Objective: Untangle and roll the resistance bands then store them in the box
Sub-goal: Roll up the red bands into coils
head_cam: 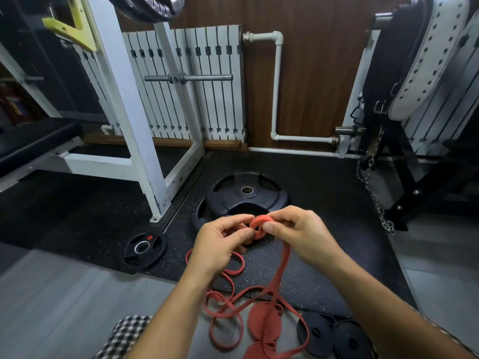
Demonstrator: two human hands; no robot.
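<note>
My left hand and right hand both pinch a small red coil of resistance band, fingers covering part of it. Its tail drops to the loose red tangle on the floor. Two flat red rolls lie there, the nearer cut off by the frame; my right forearm hides part of the small black plates

Just nearer than the large weight plate, fingertips of the left hand and right hand cover part of the red band roll; nearer still, the left forearm hides some tangled bands, and the bottom edge cuts off a rolled band
</note>
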